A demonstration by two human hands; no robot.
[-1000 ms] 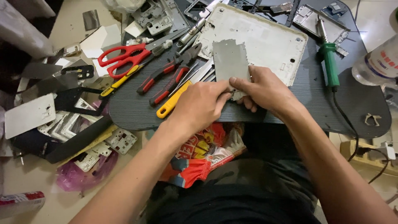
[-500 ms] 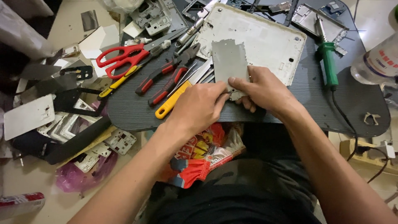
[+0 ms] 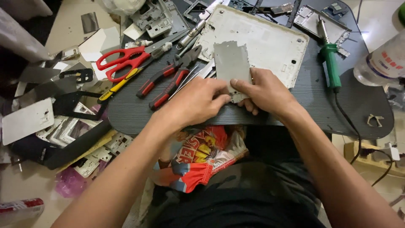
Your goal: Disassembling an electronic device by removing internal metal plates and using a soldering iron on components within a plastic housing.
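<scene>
A thin grey metal plate with ragged edges stands over the dark ribbed work board, in front of a white flat device back cover. My left hand pinches the plate's lower edge from the left, thumb and fingers closed on it. My right hand grips the same lower edge from the right. The two hands touch each other at the plate's bottom corner, which they hide.
Red-handled pliers, red scissors and a yellow-handled tool lie left on the board. A green soldering iron with cord lies right. Loose device frames and panels litter the floor on the left. A plastic bottle stands far right.
Both hands have stayed on the plate's lower edge; the fingers have shifted slightly, and the view has moved a little.
</scene>
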